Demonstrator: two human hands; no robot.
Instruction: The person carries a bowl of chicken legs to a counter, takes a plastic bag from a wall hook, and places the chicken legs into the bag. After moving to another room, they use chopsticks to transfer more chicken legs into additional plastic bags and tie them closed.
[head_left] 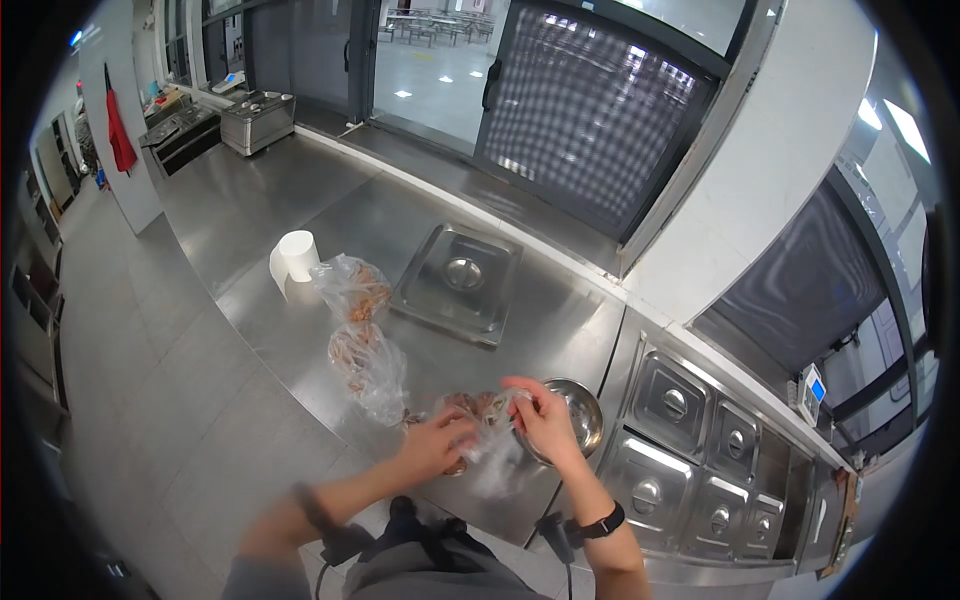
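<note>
In the head view a clear plastic bag [497,462] with brownish pieces of food inside lies at the near edge of the steel counter. My right hand [545,418] pinches the bag's thin film, just in front of a round steel bowl [590,412]. On the bag's other side, my left hand [440,445] has its fingers curled against the plastic and the brown pieces. Its fingertips are partly hidden. To the left lie two more clear bags of reddish-brown food, a nearer bag [366,368] and a farther bag [353,288].
A lidded steel pan [462,275] sits farther back on the counter, with a white paper roll [297,256] at left. Several lidded pans [648,490] are set into the unit at right. A window ledge [440,165] bounds the far side.
</note>
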